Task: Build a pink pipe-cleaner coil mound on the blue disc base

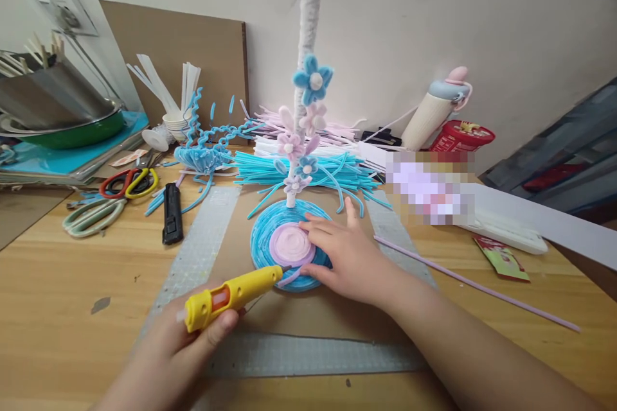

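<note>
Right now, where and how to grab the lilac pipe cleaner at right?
I'd pinch the lilac pipe cleaner near its right end, from above on the right: it's thin, nearly straight, and that end lies exposed on the wooden tabletop; the other lies near the right hand.

yellow glue gun pointing over flat, pink-centred blue disc

A person grips a yellow hot-glue gun in the left hand, its nozzle at a lilac strip curving beside a pink-and-lilac coil, as the right hand spreads over the fuzzy blue disc beneath. A white-wrapped stem bearing blue and pink flowers rises at the disc's far edge, before bundled turquoise pipe cleaners. A black utility knife lies to the left on the wooden table.
</note>
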Tool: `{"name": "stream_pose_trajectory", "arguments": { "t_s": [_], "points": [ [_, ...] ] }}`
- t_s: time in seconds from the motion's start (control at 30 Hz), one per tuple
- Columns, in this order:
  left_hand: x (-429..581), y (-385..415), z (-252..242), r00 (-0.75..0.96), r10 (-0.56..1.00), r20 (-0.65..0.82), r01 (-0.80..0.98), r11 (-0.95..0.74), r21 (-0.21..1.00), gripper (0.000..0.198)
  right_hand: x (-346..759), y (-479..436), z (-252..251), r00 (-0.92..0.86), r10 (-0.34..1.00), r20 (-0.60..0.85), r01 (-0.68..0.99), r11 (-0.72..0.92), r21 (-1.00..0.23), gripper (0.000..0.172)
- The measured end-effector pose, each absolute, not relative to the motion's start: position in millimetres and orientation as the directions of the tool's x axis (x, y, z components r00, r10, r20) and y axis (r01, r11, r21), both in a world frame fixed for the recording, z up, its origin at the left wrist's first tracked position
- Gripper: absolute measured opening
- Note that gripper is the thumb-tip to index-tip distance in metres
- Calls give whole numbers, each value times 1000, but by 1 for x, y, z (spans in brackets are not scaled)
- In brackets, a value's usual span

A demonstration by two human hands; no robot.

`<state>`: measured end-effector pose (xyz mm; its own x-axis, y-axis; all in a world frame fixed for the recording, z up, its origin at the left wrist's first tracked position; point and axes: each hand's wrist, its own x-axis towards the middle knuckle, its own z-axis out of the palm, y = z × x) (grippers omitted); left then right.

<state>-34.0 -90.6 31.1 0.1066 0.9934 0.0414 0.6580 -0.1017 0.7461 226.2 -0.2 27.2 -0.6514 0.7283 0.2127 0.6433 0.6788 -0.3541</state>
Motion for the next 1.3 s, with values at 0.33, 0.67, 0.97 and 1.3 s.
{"name": "stream_pose_trajectory", "arguments": {
  "t_s": [0.33,0.67,0.97,1.3],
  "points": [
    [-23,-86,24,180,970,-166,682,-2,731,29,226,0,29,-648,733,207,645,673,-361,30],
    [-16,-84,25,162,974,-161,675,10,738,30,225,-1,31,-646,737,197,648,666,-369,29],
    [-22,-85,27,132,986,-99,686,-18,728,30,226,0,30,-645,738,199,652,667,-361,38],
    [-32,-86,28,85,990,-110,704,18,710,29,226,-1,32,-647,735,201,643,668,-374,26]
  ]
}}
